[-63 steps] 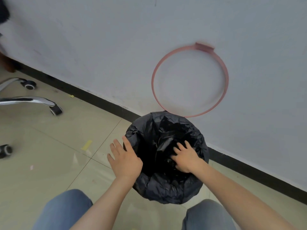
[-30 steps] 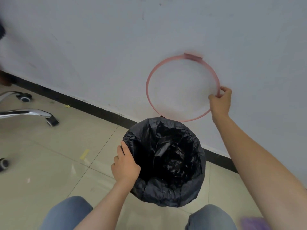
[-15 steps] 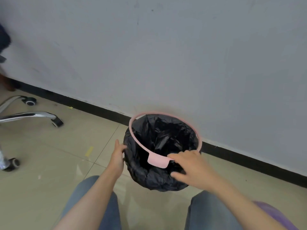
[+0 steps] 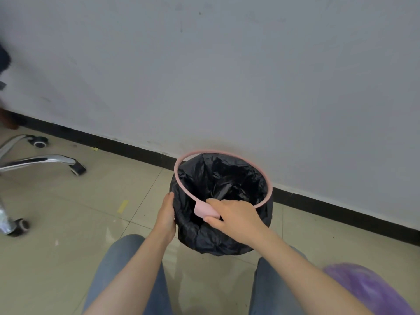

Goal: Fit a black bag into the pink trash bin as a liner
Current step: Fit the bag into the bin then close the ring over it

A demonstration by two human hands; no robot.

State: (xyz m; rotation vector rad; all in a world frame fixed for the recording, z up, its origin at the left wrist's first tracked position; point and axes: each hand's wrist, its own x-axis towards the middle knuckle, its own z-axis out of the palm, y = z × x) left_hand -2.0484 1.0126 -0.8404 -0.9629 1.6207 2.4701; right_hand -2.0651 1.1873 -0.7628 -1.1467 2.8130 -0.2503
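Pinching pink ring (image 4: 181,162) tab, right hand (image 4: 236,214), left hand (image 4: 167,214) flat against black bag (image 4: 204,237)

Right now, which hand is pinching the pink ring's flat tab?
The right hand: its thumb and fingers pinch the tab of the thin pink plastic ring. The left hand only rests against the crinkled black plastic bag outside.

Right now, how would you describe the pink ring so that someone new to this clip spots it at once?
Find the black skirting strip where the grey wall meets the tiled floor; just in front of it stands a bin draped in a black bag. The pink ring lies around the bin's mouth, its flat tab pinched by the right hand. It is the only pink, hoop-shaped thing there.
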